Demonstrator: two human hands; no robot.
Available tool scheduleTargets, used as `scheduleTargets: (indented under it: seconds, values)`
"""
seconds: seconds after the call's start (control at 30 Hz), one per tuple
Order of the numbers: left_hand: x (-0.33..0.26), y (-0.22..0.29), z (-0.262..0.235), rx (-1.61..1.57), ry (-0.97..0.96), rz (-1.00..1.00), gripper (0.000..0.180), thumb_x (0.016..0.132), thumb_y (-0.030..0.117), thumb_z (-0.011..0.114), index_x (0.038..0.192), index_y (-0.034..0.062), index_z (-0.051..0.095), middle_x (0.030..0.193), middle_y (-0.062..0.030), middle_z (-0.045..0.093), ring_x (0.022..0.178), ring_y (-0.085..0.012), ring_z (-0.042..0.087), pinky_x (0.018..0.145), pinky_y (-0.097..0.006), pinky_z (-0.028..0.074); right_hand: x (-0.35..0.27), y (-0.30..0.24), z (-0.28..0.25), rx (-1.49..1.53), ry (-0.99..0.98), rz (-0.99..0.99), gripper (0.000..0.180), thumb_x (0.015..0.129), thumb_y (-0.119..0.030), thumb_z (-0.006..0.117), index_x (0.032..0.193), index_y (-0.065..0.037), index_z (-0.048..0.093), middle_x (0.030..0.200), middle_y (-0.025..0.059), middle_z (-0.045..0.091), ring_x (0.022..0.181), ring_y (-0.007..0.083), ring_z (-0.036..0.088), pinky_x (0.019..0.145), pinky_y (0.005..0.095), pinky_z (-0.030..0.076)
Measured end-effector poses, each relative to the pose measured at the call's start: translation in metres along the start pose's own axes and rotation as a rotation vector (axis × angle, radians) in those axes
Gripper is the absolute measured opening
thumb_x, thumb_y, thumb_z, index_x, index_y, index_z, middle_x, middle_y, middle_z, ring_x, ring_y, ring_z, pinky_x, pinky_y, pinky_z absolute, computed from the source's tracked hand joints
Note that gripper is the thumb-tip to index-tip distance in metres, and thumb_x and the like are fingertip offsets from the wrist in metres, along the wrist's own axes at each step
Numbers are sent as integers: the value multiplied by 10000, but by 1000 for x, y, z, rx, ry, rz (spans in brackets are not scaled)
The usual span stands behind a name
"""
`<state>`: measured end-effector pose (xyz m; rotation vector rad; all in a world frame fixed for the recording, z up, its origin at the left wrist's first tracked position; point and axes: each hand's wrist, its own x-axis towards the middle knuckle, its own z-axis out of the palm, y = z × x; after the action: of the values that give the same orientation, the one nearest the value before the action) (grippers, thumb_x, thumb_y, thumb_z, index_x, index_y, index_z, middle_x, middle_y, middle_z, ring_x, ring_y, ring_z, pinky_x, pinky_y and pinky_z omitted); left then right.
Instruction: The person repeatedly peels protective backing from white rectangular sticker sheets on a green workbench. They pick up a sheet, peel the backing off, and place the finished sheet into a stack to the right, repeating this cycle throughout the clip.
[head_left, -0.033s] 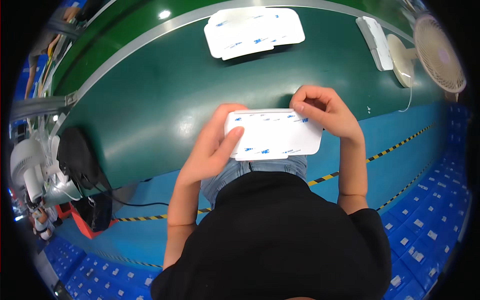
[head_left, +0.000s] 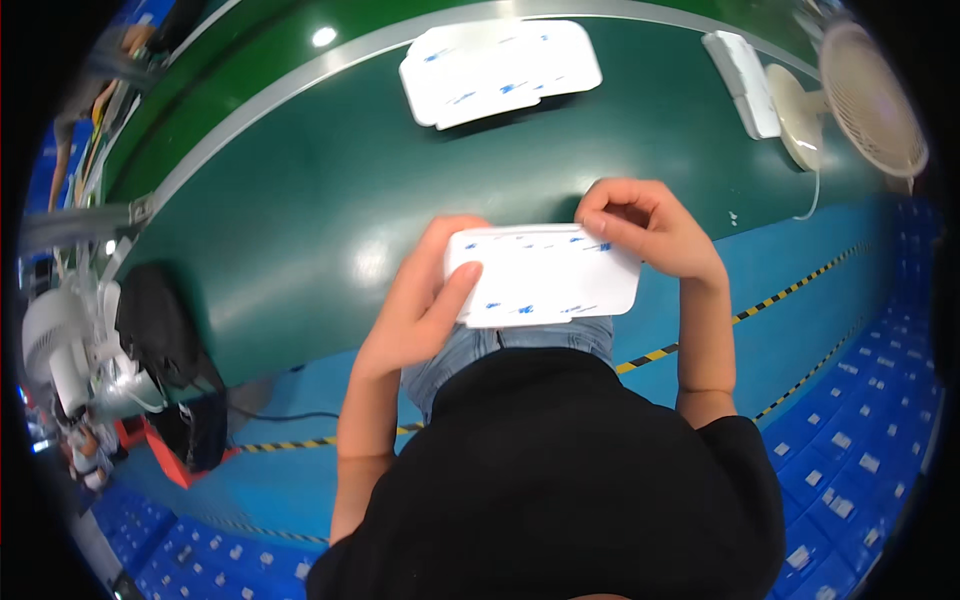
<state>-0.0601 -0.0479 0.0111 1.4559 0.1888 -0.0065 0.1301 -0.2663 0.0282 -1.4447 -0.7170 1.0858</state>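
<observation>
A flat white rectangular piece with rounded corners and blue print, like an adhesive pad with backing paper (head_left: 550,278), is held over the table's near edge in front of my waist. My left hand (head_left: 425,295) grips its left end, thumb on the printed face and fingers behind. At the top right edge, my right hand (head_left: 645,225) has thumb and forefinger pinched together against the same piece. Whether a film edge lies between those fingertips is too small to tell. Farther back on the table rests a stack of similar white printed pieces (head_left: 500,70).
The green table (head_left: 300,220) bends around me. At its right stand a narrow white stack (head_left: 743,85) and a beige fan (head_left: 870,100) with a cord. On the left are a black bag (head_left: 160,325) and a white fan (head_left: 58,335). Blue boxes (head_left: 850,450) line the right.
The whole picture has shifted slightly. Both hands keep the same grip on the white piece.
</observation>
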Motion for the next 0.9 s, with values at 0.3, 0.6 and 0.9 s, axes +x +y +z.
scheduleTargets:
  seconds: [0.3,0.6,0.9]
  values:
    - [-1,-5,7,13,193,136,429,1013,35,479,1424,-20,371,1009,-138,686,844,-163,659,799,-284,527,-37,6,-36,-59,368,-133,264,925,-45,685,1174,32,645,1021,48,693,899,76,635,776,248,531]
    - [-19,-28,-5,309,339,263,337,949,-27,546,1285,-36,530,954,-136,711,856,-189,691,797,-302,547,-58,14,-219,-131,1371,-375,343,928,-93,694,1250,0,620,942,39,718,775,67,622,678,237,478]
    - [-18,-26,-3,363,370,275,226,924,-53,586,1148,-57,623,938,-133,716,828,-191,707,752,-286,555,-48,34,-269,-309,1301,-185,373,892,-126,729,1232,0,640,840,53,699,691,84,600,647,246,483]
